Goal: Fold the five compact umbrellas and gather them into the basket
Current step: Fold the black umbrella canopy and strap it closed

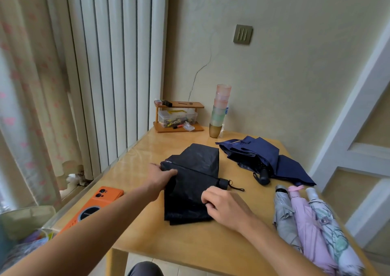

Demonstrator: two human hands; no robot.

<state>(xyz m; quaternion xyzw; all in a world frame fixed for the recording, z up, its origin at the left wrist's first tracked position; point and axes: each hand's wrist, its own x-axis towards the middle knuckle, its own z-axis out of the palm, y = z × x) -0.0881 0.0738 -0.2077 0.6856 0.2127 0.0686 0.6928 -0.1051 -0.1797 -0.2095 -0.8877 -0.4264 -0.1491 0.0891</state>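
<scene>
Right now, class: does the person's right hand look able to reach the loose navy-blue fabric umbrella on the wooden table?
Probably yes: the right hand, now pinching the black fabric umbrella, would have to let go; nothing stands between it and the navy-blue umbrella.

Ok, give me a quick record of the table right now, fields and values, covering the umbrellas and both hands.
being folded: black umbrella, mid-table, canopy partly flattened, handle pointing right
left hand: grips its left end
right hand: pinches its near canopy folds
navy umbrella: collapsed, canopy loose, far right
right edge, side by side: grey umbrella, pink umbrella, white umbrella
also there: phone, cups, rack
</scene>
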